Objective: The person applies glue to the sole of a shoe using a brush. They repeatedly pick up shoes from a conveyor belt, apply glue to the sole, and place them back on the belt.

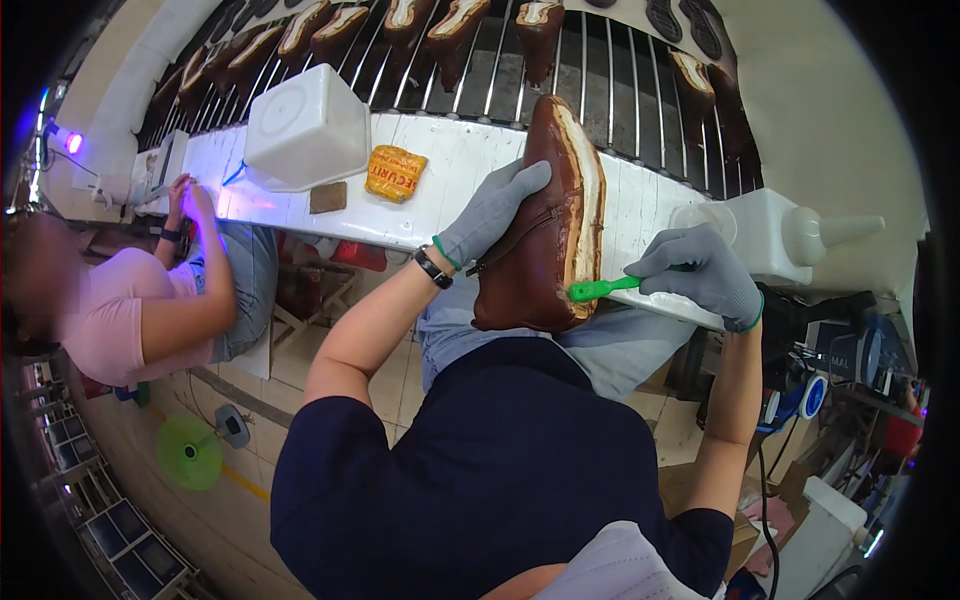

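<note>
My left hand point(495, 212), in a grey glove, grips a dark brown boot point(525, 250) by its side. The boot has no sole attached; its pale underside, edged in tan, faces up and to the right. A zip runs along the shaft near my left wrist. In my gloved right hand point(700, 272) is a green-handled brush point(605, 288), pinched between thumb and fingers. The brush's head end touches or sits just at the lower part of the boot's pale edge; its bristles are hidden.
A white bench point(400, 225) carries an upturned-looking white plastic box point(305, 125), a yellow packet point(395, 172), a brown square point(328, 197) and a white container point(765, 235). Beyond, a roller rack point(620, 85) bears several boots and dark soles point(700, 28). Another person point(150, 300) sits at left.
</note>
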Demonstrator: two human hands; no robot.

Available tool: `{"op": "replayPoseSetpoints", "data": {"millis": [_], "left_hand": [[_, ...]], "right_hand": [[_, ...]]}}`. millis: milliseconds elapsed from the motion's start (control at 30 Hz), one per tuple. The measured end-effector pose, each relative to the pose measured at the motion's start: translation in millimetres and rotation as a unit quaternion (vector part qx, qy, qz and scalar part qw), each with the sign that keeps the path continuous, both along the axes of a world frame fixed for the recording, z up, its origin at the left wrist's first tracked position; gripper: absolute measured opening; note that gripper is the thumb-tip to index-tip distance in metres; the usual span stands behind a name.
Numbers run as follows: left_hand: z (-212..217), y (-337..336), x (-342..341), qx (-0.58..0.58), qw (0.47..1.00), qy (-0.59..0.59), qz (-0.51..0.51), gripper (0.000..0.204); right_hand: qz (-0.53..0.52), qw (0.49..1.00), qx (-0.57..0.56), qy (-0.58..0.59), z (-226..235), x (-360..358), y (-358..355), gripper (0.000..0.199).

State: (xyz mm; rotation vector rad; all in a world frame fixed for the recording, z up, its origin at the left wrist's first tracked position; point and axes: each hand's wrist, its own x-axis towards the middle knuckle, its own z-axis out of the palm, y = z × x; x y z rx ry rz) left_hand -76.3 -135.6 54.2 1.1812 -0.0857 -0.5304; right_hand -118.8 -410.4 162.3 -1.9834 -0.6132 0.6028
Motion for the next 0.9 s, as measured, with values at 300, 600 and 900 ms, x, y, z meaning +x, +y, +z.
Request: {"op": "replayPoseSetpoints", "data": {"millis": [300,600,900], "left_hand": [[-10,-10,-5,0.033,0.988,0.13,-0.081,0.061],[-26,-15,-7,-0.002,0.984,0.151,-0.092,0.062],[-36,-21,-16,-0.073,0.963,0.209,-0.156,0.069]], "right_hand": [[0.066,0.998,0.01,0.022,0,12,3,0.019],[-0.05,0.998,-0.038,-0.003,-14,11,0,0.02],[0.046,0.999,0.005,0.021,0,16,4,0.023]]}}
